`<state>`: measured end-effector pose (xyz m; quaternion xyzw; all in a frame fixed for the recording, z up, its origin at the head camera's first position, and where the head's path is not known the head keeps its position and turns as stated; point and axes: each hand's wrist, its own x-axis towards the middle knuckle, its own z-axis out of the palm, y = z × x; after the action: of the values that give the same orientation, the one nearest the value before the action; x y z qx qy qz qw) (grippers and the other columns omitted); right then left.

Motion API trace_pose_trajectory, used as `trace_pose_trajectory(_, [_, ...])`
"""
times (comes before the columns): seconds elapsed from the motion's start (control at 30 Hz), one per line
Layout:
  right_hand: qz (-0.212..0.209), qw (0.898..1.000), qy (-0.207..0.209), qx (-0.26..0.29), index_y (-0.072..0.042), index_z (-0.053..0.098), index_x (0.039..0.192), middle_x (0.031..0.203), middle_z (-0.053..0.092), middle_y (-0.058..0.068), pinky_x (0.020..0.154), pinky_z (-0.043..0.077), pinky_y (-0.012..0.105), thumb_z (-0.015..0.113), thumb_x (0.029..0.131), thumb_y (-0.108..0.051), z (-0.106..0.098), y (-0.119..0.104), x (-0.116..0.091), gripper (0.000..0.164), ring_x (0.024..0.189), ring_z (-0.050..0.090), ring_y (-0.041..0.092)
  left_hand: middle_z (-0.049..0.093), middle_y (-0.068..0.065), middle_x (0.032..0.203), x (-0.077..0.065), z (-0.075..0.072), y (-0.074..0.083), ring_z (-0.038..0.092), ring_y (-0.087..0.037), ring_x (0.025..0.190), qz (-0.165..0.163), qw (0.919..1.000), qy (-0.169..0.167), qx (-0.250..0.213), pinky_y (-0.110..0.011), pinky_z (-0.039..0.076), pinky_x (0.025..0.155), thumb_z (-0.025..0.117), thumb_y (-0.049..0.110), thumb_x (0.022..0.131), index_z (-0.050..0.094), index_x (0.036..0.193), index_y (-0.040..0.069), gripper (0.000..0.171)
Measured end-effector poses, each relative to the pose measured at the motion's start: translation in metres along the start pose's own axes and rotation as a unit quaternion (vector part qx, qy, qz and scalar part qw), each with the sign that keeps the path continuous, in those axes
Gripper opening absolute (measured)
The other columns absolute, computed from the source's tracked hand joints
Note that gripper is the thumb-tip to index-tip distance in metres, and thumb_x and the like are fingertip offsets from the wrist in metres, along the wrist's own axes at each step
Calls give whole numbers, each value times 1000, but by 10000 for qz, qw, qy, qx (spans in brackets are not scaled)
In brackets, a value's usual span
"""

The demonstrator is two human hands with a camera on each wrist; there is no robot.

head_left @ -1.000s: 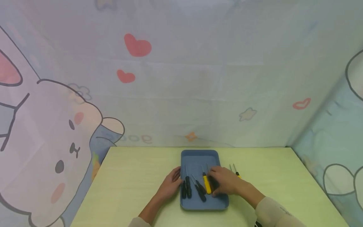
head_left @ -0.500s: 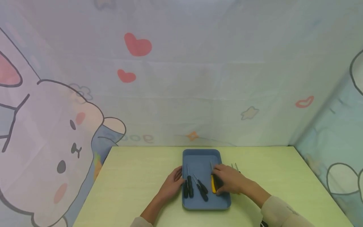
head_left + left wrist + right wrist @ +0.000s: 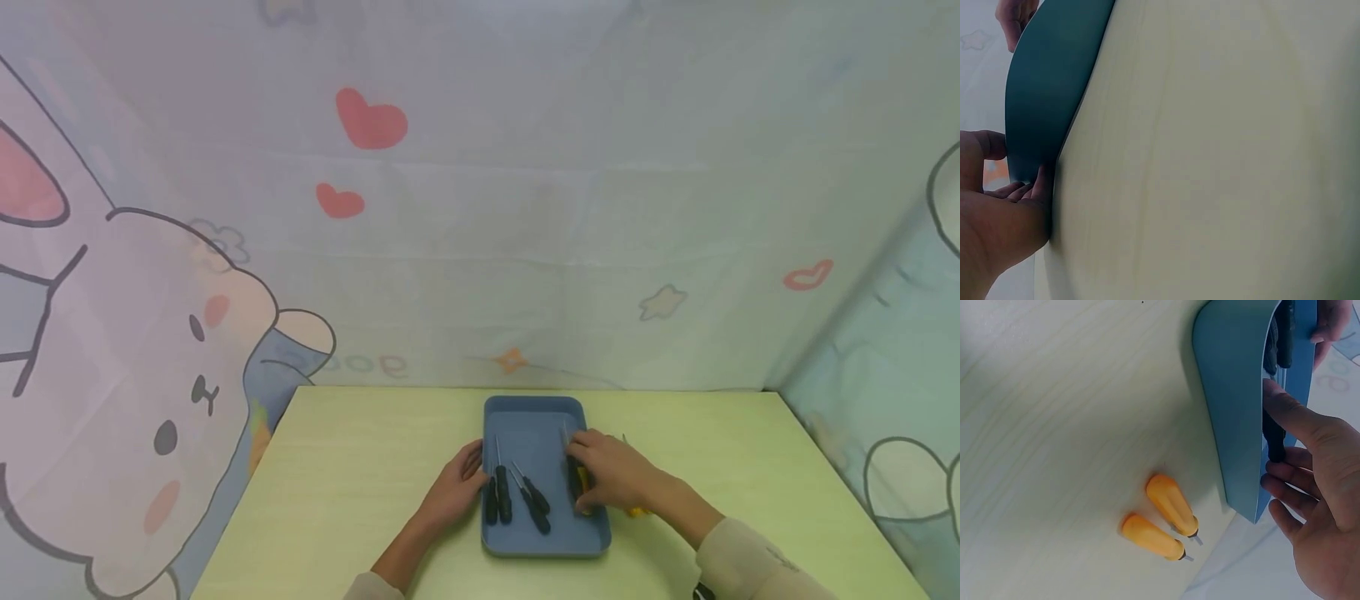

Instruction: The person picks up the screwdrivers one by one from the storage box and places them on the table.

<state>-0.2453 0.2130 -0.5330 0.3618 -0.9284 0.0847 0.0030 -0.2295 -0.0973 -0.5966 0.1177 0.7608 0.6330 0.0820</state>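
Note:
A blue tray holds several black-handled screwdrivers, among them one near its left wall. My left hand holds the tray's left edge; the left wrist view has its thumb at the rim and fingers against the outer wall. Inside the right part of the tray, my right hand grips a black-handled screwdriver between thumb and fingers. Beside that handle, a yellow-handled screwdriver shows partly under the hand; whether the fingers touch it I cannot tell.
Two yellow-handled screwdrivers, the upper and the lower, lie on the pale table just right of the tray. A printed cloth hangs behind the table's back edge.
The yellow-handled screwdriver in the tray has moved right, from the middle to beneath my right hand. The black handle now lies left of it. My left hand stays at the tray's edge.

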Motion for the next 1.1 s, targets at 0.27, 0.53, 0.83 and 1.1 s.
trace_pose_trajectory(0.27, [27, 10000, 54, -44, 0, 68, 128, 124, 63, 8, 94, 56, 48, 99, 72, -40, -7, 4, -3, 76, 113, 61, 28, 37, -26, 166, 1, 0, 2, 35, -42, 154, -11, 10000, -6, 22, -52, 29, 126, 55, 5, 102, 34, 161, -7, 64])
trace_pose_trajectory(0.53, [47, 10000, -39, -52, 2, 67, 131, 128, 63, 10, 97, 56, 47, 99, 72, -40, -15, 2, -8, 79, 114, 60, 27, 36, -27, 166, 0, 0, 3, 35, -43, 154, 12, 10000, -35, -40, -52, 30, 126, 54, 5, 102, 33, 161, -7, 64])
trace_pose_trajectory(0.83, [84, 9999, -44, 64, 3, 65, 134, 135, 62, 15, 104, 53, 53, 98, 73, -40, -16, 10, -12, 82, 124, 59, 34, 36, -28, 165, 0, 1, 0, 35, -44, 153, 39, 10000, -28, 60, -54, 30, 125, 53, 5, 102, 32, 161, -9, 64])
trace_pose_trajectory(1.1, [148, 9999, -6, 45, 1, 65, 134, 129, 62, 9, 102, 55, 51, 98, 72, -42, -19, 16, -15, 81, 120, 59, 31, 36, -28, 165, -1, 0, 1, 36, -44, 153, 56, 9999, -34, 81, -53, 30, 125, 53, 5, 103, 32, 161, -9, 63])
